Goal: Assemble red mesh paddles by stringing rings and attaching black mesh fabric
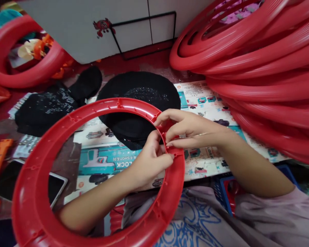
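A large red plastic ring [28,185], its hollow ribbed side facing up, lies tilted across the front of the workplace. My left hand [149,161] comes up through the ring's opening and grips its right side, thumb over the inner rim. Right beside it, my right hand [190,132] has its fingers bent together in the ring's channel. Whatever those fingertips pinch, if anything, is too small to make out. Behind the ring lies a round black cloth piece [144,89] with shiny dots, partly seen through the opening.
Many red rings [260,85] are piled at the right. Another red ring [23,75] stands at the far left near black dotted cloth [48,106]. A tablet-like device [58,188] lies under the ring. Printed cardboard [103,161] covers the surface; a blue basket [222,195] sits below.
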A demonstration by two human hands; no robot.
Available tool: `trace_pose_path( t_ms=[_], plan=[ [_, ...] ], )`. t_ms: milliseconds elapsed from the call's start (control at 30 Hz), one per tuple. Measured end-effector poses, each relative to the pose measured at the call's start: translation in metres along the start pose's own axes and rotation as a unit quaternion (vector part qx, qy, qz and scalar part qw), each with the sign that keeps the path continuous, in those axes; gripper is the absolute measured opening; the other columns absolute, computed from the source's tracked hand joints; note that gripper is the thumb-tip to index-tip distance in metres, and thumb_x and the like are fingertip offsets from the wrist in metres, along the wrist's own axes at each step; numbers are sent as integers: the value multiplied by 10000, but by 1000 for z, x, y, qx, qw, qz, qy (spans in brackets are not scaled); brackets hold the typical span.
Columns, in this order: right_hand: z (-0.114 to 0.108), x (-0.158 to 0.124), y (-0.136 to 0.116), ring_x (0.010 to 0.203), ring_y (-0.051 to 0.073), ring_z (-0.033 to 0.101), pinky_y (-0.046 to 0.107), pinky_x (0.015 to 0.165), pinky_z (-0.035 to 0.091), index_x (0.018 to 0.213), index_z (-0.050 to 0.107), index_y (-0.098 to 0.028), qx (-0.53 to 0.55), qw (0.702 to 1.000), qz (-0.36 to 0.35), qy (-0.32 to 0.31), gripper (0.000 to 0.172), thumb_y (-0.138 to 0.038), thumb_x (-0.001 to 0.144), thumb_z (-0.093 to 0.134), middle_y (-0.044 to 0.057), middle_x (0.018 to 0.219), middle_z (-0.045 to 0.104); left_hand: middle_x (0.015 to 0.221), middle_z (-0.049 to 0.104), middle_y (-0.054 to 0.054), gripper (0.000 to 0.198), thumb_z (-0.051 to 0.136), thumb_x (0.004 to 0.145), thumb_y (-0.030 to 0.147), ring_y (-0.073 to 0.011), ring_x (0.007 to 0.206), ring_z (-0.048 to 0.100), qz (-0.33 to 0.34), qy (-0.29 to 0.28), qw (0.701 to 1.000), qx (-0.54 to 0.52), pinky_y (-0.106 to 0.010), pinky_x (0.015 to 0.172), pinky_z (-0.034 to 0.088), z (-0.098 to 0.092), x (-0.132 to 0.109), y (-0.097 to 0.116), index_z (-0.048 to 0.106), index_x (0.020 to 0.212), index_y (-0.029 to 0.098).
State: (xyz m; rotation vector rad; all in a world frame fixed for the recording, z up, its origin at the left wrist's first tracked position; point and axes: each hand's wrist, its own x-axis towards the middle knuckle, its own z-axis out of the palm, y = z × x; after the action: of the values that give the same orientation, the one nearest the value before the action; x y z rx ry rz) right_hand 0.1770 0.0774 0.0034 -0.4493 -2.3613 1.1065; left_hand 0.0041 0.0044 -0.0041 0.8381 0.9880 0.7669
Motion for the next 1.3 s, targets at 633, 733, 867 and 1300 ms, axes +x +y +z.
trace_pose_path(
  t_ms=[633, 733, 867, 1300],
  plan=[
    [-15, -4, -11, 1262, 214, 448, 432, 1081, 361, 786, 751, -209, -14, 1000, -14, 17, 77, -219, 806, 678, 48, 1347, 557, 1203, 456, -42, 723, 573, 819, 113, -186, 1062, 520, -12, -213, 966, 148, -293, 829, 493, -16, -7, -3, 219, 1421, 302],
    [-16, -4, -11, 1256, 213, 474, 413, 1064, 386, 775, 750, -202, -14, 1000, -19, 19, 82, -234, 813, 685, 58, 1326, 579, 1238, 440, -63, 736, 572, 811, 121, -195, 1059, 520, 4, -221, 962, 163, -303, 830, 499, -16, -8, -2, 199, 1424, 285],
    [-21, -4, -13, 1214, 203, 497, 390, 1040, 403, 760, 755, -186, -13, 1000, -10, -24, 110, -229, 825, 678, 65, 1285, 615, 1188, 459, -66, 663, 582, 818, 158, -199, 991, 540, -3, -239, 952, 191, -296, 769, 516, -17, -9, -4, 238, 1374, 272],
    [-20, -7, -11, 1065, 164, 539, 342, 934, 433, 749, 729, -172, -33, 998, -57, -14, 102, -208, 829, 677, 61, 1198, 635, 1065, 537, -66, 651, 602, 824, 204, -234, 955, 575, -42, -243, 950, 192, -284, 663, 525, -14, -15, -4, 245, 1365, 263]
  ],
)
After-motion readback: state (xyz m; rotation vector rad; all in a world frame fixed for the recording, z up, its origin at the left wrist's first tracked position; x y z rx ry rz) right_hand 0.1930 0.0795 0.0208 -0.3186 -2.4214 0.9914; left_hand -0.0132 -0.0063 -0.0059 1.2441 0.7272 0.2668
